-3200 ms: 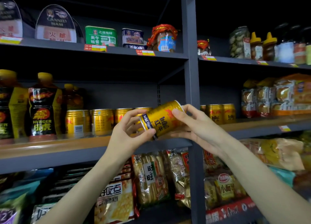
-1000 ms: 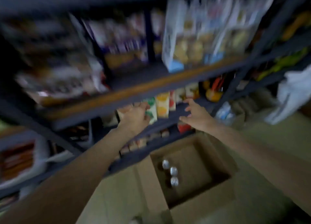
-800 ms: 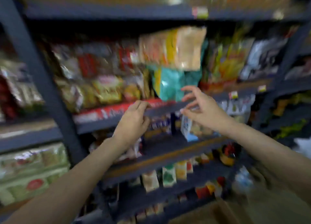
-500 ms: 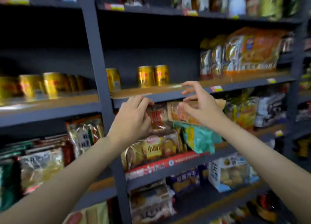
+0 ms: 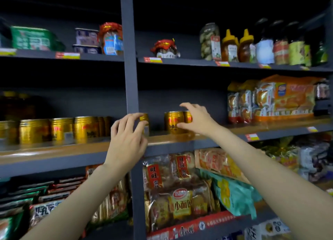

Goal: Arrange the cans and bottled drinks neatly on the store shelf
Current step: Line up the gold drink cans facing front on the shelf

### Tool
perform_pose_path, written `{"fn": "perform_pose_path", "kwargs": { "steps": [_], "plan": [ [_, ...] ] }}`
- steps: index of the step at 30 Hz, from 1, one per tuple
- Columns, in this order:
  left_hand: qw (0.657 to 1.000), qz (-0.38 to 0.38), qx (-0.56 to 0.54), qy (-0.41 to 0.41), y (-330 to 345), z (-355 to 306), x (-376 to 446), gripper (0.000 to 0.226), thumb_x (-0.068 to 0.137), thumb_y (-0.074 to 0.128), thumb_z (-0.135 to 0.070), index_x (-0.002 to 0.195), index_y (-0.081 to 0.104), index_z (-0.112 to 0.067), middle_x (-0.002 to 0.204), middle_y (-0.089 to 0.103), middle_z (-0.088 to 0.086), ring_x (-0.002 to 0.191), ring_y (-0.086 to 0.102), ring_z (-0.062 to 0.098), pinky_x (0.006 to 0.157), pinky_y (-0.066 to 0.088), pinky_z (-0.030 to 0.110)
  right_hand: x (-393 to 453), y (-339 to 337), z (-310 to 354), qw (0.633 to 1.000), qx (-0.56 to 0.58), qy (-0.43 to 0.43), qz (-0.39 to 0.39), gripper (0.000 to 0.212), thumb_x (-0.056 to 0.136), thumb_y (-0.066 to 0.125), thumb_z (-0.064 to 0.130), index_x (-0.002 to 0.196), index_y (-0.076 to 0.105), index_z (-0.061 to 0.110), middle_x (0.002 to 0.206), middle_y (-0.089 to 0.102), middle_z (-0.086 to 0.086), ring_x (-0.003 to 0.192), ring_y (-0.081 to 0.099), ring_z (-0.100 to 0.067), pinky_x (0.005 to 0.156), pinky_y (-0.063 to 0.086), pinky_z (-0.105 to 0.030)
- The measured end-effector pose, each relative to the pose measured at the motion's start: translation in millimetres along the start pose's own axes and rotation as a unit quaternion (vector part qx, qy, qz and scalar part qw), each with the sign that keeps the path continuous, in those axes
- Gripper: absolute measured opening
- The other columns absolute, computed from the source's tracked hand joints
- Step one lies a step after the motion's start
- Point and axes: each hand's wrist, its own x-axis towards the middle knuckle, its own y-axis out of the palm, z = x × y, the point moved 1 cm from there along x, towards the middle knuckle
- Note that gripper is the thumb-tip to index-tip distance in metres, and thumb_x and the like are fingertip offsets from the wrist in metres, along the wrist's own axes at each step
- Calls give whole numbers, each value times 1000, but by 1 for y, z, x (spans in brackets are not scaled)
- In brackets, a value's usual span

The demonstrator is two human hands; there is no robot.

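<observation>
Dark grey metal store shelving (image 5: 129, 59) w/ wooden-topped boards fills the view, split by one upright post. Mid shelf (image 5: 180, 140): row of short gold ribbed drink cans (image 5: 59, 130) left of the post, standing upright, side by side. Right of the post, more of the same: one gold can beside the post (image 5: 145, 120), mostly hidden behind the left hand (image 5: 127, 137); a second gold can w/ red print (image 5: 173, 121) stands apart from it; a third gold can (image 5: 188, 117) just right of that, half covered by the right hand (image 5: 198, 119).

Left hand: fingers curled, tips bunched at the top edge of the post-side can; can't tell if it's actually gripped or only touched. Right hand: fingers spread and relaxed, hovering over/at the two cans on the right, thumb near the middle can's lower side; contact unclear, nothing clasped.

Top shelf: green tin (image 5: 34, 39), jars w/ red wrapped lids (image 5: 165, 49), yellow-capped squeeze bottles (image 5: 237, 47). Orange snack packs (image 5: 286, 97) on mid shelf, far right. Bagged buns and crackers (image 5: 180, 200) below.
</observation>
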Motion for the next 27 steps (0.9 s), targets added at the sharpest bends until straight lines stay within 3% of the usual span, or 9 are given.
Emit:
{"fn": "perform_pose_path", "kwargs": {
  "steps": [6, 11, 14, 18, 21, 23, 27],
  "plan": [
    [999, -19, -34, 16, 5, 11, 0, 39, 81, 37, -23, 110, 61, -11, 120, 57, 7, 112, 42, 22, 90, 44, 41, 39, 26, -5, 991, -128, 33, 22, 69, 83, 62, 55, 140, 35, 26, 148, 36, -14, 145, 13, -31, 112, -5, -59],
    [997, -33, -63, 17, -2, 27, -1, 35, 80, 37, -21, 109, 57, -16, 119, 53, 4, 111, 43, 19, 95, 32, 29, 39, 37, -2, 991, -132, 14, -6, 64, 81, 67, 48, 134, 38, 25, 148, 34, -12, 146, 5, -27, 114, -7, -56],
    [998, -21, -56, 37, -4, 32, 0, 36, 80, 38, -20, 108, 59, -15, 119, 55, 5, 111, 44, 20, 95, 28, 29, 38, 37, 2, 991, -134, 12, -14, 61, 80, 70, 43, 128, 40, 20, 147, 35, -14, 146, 7, -28, 116, -3, -50],
    [996, 1, -34, 83, -5, 41, -2, 37, 78, 39, -21, 107, 61, -15, 121, 55, 5, 112, 43, 19, 95, 28, 33, 39, 39, 15, 993, -112, 46, -16, 62, 77, 75, 41, 124, 39, 19, 135, 45, -15, 136, 28, -33, 117, 6, -49],
    [994, 17, -34, 104, -7, 50, -9, 36, 78, 40, -22, 107, 61, -17, 121, 57, 4, 113, 44, 19, 95, 29, 33, 32, 43, 26, 996, -55, 32, -55, 53, 76, 78, 30, 112, 40, 25, 132, 37, -8, 125, 38, -30, 106, 32, -41],
    [994, 18, -43, 101, -10, 61, -12, 36, 79, 40, -23, 108, 60, -18, 121, 57, 3, 114, 43, 18, 96, 29, 32, 22, 47, 33, 994, 25, 12, -101, 50, 75, 79, 20, 104, 39, 26, 132, 29, -2, 119, 44, -25, 87, 42, -28],
    [997, 7, -56, 53, -23, 97, -10, 38, 80, 37, -24, 110, 58, -18, 120, 56, 2, 113, 43, 16, 97, 26, 30, 0, 30, 59, 945, 112, -20, -306, 50, 69, 83, 13, 101, 45, 19, 129, 32, -7, 110, 39, -9, 88, 35, -9]
  ]
}}
